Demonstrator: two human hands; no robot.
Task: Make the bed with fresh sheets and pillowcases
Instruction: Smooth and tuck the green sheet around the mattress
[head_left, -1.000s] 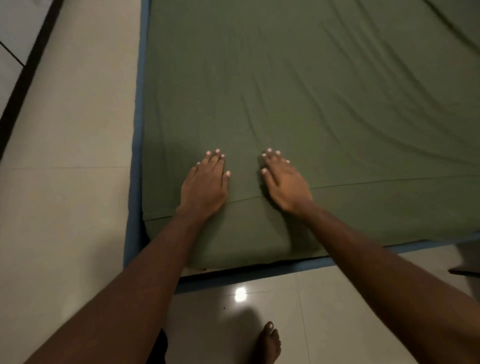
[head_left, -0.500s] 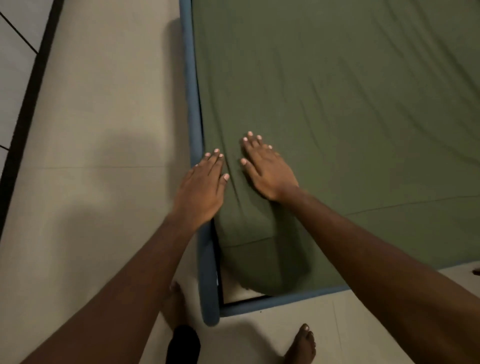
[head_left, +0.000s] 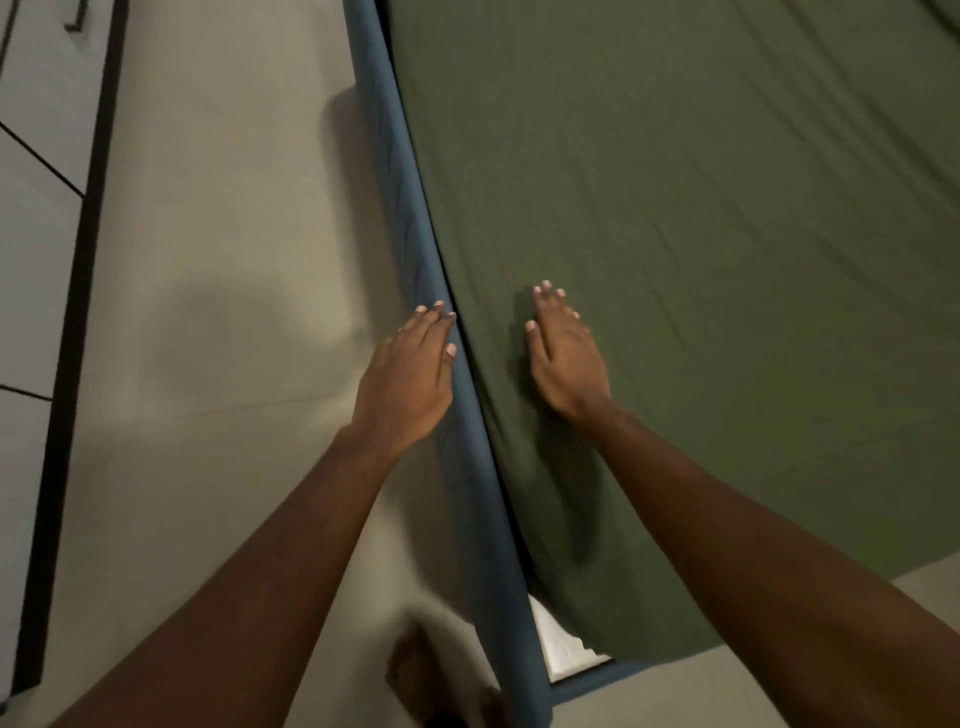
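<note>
A dark green sheet (head_left: 701, 260) covers the mattress and fills the right of the head view, faintly creased. Its near corner hangs loose, and a white bit of mattress (head_left: 563, 644) shows below it. My right hand (head_left: 563, 353) lies flat on the sheet near its left edge, fingers straight. My left hand (head_left: 410, 374) is flat with straight fingers at the blue bed frame rail (head_left: 410, 208), just left of the sheet's edge. Neither hand holds anything.
Pale tiled floor (head_left: 218, 260) lies left of the bed. White cabinet doors with a dark base strip (head_left: 72, 312) stand at the far left. My bare foot (head_left: 415, 670) is on the floor by the frame's near corner.
The view has swung round the bed's corner to its left side. Both hands slid left over the sheet; my left hand went off the sheet to the blue rail.
</note>
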